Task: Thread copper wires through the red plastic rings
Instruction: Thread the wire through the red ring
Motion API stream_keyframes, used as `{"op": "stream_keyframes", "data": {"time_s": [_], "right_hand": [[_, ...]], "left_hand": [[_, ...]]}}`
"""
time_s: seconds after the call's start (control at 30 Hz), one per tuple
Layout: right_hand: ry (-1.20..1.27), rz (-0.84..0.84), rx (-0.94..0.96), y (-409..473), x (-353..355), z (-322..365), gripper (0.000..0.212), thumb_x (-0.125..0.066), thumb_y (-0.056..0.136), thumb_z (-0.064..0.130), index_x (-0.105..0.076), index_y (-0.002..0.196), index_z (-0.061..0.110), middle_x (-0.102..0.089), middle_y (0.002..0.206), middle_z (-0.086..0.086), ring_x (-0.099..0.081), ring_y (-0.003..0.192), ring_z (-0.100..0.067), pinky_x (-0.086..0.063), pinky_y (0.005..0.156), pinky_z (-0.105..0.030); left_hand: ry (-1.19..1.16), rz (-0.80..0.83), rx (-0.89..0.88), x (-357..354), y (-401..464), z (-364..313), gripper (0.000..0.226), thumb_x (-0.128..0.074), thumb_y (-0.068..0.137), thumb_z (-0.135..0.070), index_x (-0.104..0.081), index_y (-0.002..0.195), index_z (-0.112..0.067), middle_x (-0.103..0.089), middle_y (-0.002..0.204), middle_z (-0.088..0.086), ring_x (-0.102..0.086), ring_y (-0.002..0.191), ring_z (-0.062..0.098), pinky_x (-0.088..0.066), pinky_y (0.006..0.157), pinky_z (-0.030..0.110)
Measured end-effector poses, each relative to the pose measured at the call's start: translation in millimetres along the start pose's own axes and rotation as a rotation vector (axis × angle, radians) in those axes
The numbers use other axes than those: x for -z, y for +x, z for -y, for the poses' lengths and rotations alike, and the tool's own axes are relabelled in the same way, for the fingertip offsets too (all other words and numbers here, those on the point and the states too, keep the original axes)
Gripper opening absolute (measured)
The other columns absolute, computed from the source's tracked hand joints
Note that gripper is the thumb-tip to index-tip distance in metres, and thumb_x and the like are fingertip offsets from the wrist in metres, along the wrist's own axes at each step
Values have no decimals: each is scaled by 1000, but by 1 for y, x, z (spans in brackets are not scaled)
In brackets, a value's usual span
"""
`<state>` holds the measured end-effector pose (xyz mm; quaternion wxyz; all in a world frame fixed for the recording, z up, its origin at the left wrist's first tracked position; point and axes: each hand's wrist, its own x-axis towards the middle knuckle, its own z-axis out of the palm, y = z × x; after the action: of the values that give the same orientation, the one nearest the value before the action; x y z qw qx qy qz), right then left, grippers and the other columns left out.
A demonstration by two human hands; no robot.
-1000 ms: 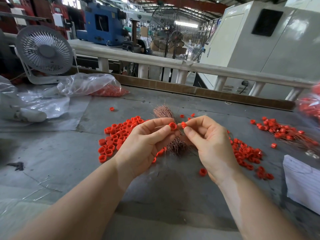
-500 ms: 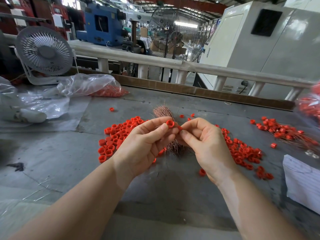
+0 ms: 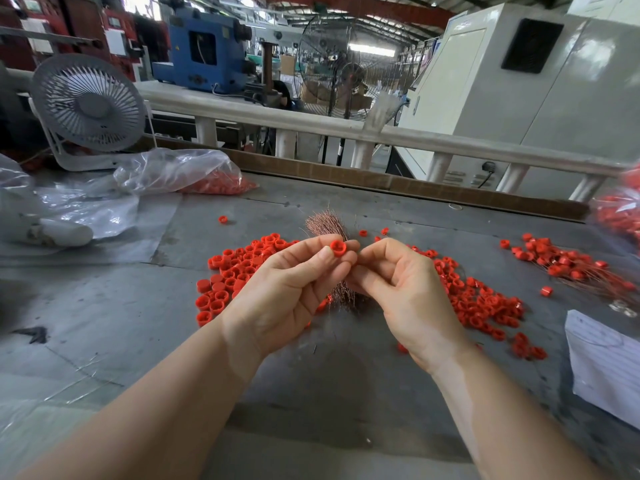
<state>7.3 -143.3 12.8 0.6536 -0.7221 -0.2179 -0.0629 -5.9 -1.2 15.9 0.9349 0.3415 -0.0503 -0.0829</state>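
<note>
The red ring (image 3: 338,248) sat pinched at the left hand's (image 3: 291,292) fingertips, above the copper wire bundle (image 3: 329,225). A second earlier a second ring showed at the right hand (image 3: 408,292); now its narrowly curled fingers hid what they held, so that ring had likely been threaded on. Smooth, short plastic rings (image 3: 235,271) lay heaped at 9 and 3 o'clock on the dull grey table (image 3: 104,323), with wired pieces (image 3: 571,265) farther toward 3 o'clock
</note>
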Motion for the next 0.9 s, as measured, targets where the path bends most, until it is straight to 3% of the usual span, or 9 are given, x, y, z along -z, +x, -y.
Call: {"op": "stream_keyframes", "data": {"time_s": [0.17, 0.3, 0.5, 0.67, 0.9], "right_hand": [[28, 17, 0, -1, 0, 1, 18, -62, 85, 0, -60, 79, 17, -73, 77, 0, -69, 80, -10, -54, 77, -22], [-9, 30, -10, 0, 1, 1, 18, -62, 85, -1, -62, 82, 17, -73, 83, -4, -69, 84, -15, -54, 84, -33], [-46, 36, -22, 0, 3, 0, 19, -61, 86, -1, -63, 81, 17, -72, 81, -3, -67, 82, -13, -54, 82, -31], [-43, 31, -42, 0, 4, -1, 18, -60, 88, 0, -62, 81, 17, -72, 78, -1, -67, 78, -9, -52, 73, -20], [-99, 43, -52, 0, 4, -3, 11, -60, 87, 0, -62, 88, 11, -72, 85, -4, -66, 87, -12, -53, 88, -38]], "left_hand": [[7, 21, 13, -1, 0, -1, 19, -56, 71, -3, -75, 73, -6, -72, 86, 13, -71, 74, 14, -57, 66, 19], [48, 36, 14, -1, -1, -1, 19, -57, 72, -7, -75, 73, -11, -73, 85, 10, -71, 74, 13, -57, 64, 22], [86, 47, -4, 0, 0, 0, 17, -58, 73, -10, -75, 74, -13, -73, 84, 8, -71, 73, 13, -58, 64, 23], [120, 50, -40, 2, 1, 2, 14, -57, 75, -9, -66, 86, -9, -72, 81, 8, -70, 73, 13, -58, 66, 23], [115, 76, -11, 3, 1, 3, 14, -57, 75, -10, -68, 85, -10, -72, 87, 12, -71, 77, 16, -58, 65, 24]]}}
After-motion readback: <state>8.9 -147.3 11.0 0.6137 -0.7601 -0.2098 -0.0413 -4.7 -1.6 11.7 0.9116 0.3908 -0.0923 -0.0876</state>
